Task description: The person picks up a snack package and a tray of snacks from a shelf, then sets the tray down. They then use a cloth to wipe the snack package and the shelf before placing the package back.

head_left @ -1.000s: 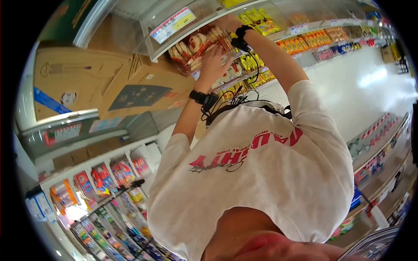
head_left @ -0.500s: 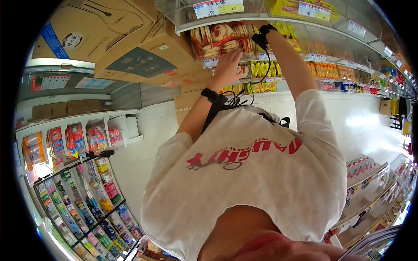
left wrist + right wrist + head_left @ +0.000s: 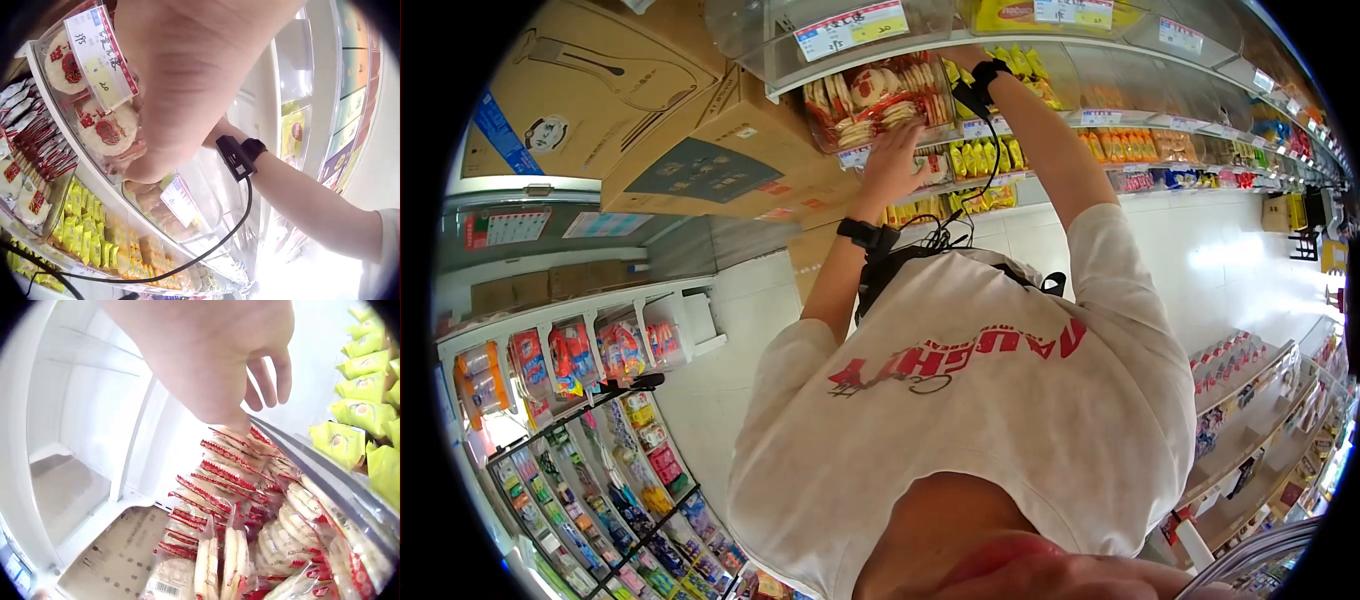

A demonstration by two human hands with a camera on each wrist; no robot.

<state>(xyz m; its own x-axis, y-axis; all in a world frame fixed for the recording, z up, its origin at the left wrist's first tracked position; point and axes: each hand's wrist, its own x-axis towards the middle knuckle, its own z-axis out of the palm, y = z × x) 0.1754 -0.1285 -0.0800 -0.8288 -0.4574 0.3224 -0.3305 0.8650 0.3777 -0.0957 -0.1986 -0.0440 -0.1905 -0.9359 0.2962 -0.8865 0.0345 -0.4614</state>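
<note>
A clear bin [image 3: 828, 143] of round rice crackers [image 3: 870, 88] in red-printed wrappers stands on the shelf. My left hand [image 3: 892, 172] rests against its front; in the left wrist view that hand [image 3: 194, 69] lies beside a price tag [image 3: 100, 59], its fingers mostly out of sight. Behind the bin's front, my right hand [image 3: 962, 54] is partly hidden by the shelf above. The right wrist view shows this hand [image 3: 212, 356] over the packets [image 3: 219, 481], fingers loosely bent beside the clear divider, with nothing visible in them; the thumb side is close to a packet.
Yellow packets [image 3: 362, 412] fill the compartment beyond the divider. Cardboard boxes [image 3: 700, 165] stand left of the bin, and a shelf with price tags [image 3: 850, 28] runs above it. A black cable [image 3: 997, 150] hangs from the right wrist. More shelves [image 3: 600, 470] stand at lower left.
The head view has turned, so the shelves sit differently in it. My left hand stays at the bin's front and my right hand remains behind the upper shelf's edge.
</note>
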